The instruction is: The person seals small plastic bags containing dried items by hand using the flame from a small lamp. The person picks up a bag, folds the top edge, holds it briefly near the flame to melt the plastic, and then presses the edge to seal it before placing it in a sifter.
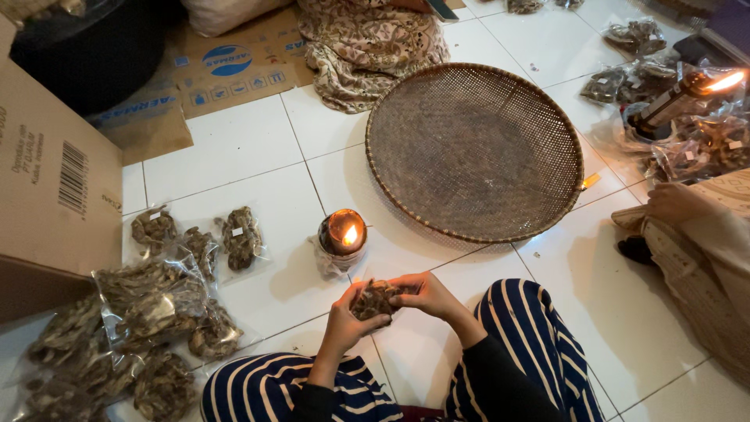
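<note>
Both my hands hold one small clear packet of dried brown pieces [376, 297] low over the white tiled floor. My left hand [346, 320] grips its near left side. My right hand [430, 295] pinches the top right edge. A lit candle in a small round holder [343, 233] burns on the floor just beyond the packet. My knees in navy and white striped trousers [531, 328] frame the hands.
A large round woven tray [475, 152] lies ahead. Several filled packets [156, 305] are piled at left beside a cardboard box [55, 180]. At right another person's hand [673, 203] rests near more packets and a second flame [723, 82]. Patterned cloth [367, 43] lies at the top.
</note>
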